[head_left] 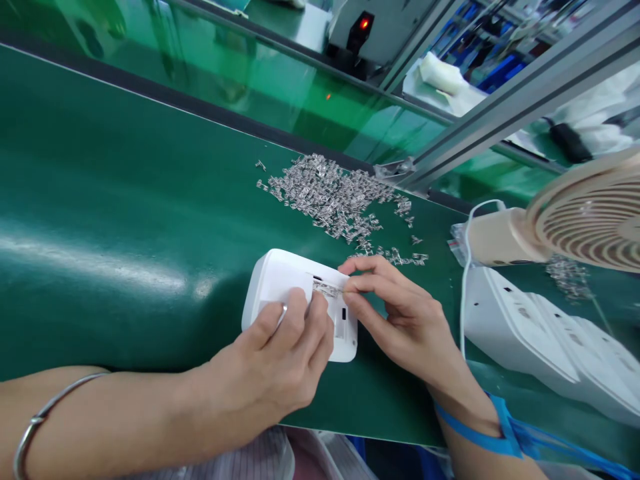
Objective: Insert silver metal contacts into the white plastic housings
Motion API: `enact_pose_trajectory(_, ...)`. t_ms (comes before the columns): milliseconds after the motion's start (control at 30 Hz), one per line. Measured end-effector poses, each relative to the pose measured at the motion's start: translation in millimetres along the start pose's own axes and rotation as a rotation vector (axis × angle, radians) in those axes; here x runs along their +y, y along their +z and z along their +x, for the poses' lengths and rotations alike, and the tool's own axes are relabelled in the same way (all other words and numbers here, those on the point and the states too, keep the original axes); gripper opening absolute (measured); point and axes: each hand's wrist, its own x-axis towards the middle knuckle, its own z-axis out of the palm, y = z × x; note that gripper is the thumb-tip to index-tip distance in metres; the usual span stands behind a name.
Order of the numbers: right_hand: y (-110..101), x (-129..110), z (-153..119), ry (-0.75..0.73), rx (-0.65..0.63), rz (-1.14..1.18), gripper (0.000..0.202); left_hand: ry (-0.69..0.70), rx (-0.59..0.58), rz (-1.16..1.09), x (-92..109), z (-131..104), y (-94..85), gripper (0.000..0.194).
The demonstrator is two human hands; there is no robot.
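A white plastic housing (283, 267) lies on the green table, with slots and a recess in its upper face. Small shiny metal clips (326, 288) sit in that recess. My left hand (285, 353) rests over the housing with its fingers curled, and a bit of metal (284, 311) shows between thumb and forefinger. From the right, my right hand (400, 313) pinches at the end of the recess, thumb and forefinger on a metal clip there; the fingertips hide most of it. Behind the housing spreads a pile of loose metal clips (330, 193).
At the right stand a beige fan (590, 207) and a row of white housings (520, 327), with a white cable (465, 287) beside them. More metal clips (569, 277) lie behind. A metal frame post (500, 107) and a green transparent panel (280, 80) border the table's back. A blue wrist strap (475, 427) trails from my right wrist.
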Motion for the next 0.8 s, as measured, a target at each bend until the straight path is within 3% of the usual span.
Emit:
enact_pose_trajectory(200, 6, -4, -1, -0.02, 0.037, -0.143, 0.012, 0.016, 0.03, 0.033, -2, -1, -0.9, 0.041)
enact_pose_trajectory(467, 22, -4, -4, -0.168, 0.188, -0.356, 0.015, 0.073, 0.11, 0.068, 5, 2, 4.7, 0.045)
enact_pose_trajectory(633, 29, -5, -4, -0.151, 0.246, -0.368, 0.014, -0.002, 0.087, 0.12, 8, 8, 6.8, 0.044)
enact_pose_trajectory(800, 28, -7, -2, -0.089, 0.262, -0.217, 0.014, -0.024, 0.083, 0.11, 7, 8, 13.3, 0.042)
